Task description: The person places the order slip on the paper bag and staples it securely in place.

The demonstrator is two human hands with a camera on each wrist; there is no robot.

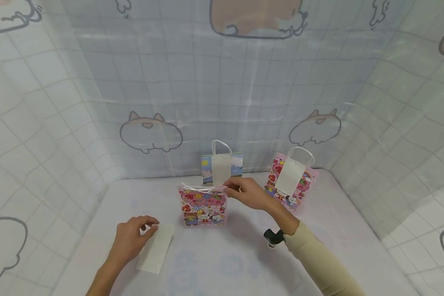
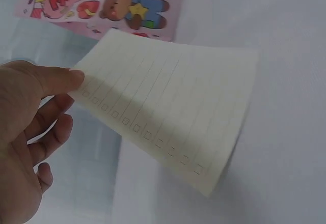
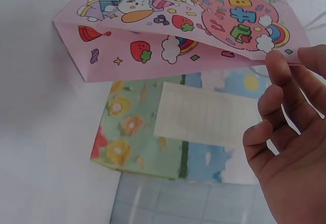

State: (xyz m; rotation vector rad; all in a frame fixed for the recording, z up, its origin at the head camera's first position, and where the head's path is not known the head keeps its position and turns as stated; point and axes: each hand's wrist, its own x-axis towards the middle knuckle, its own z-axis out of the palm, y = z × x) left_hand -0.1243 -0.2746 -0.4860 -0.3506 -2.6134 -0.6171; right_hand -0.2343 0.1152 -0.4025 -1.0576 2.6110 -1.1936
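Observation:
A cream sheet of checklist paper (image 2: 168,96), ruled with lines and small boxes, is pinched at one corner by my left hand (image 1: 131,238). In the left wrist view the sheet is tilted and slightly bent. To its right stands a pink cartoon gift bag (image 1: 203,209) with white cord handles. My right hand (image 1: 249,193) pinches that bag's upper right edge between thumb and fingers. The right wrist view shows the bag's folded side panel and, beyond it, a flowery landscape gift bag (image 3: 137,127) bearing a lined paper sheet (image 3: 204,114).
Farther right, a second pink cartoon bag (image 1: 305,181) leans back with a pale sheet (image 1: 290,176) on its front. A small dark green and white object (image 1: 271,236) shows beside the right sleeve. Patterned sheeting (image 1: 222,102) forms walls at the back and sides.

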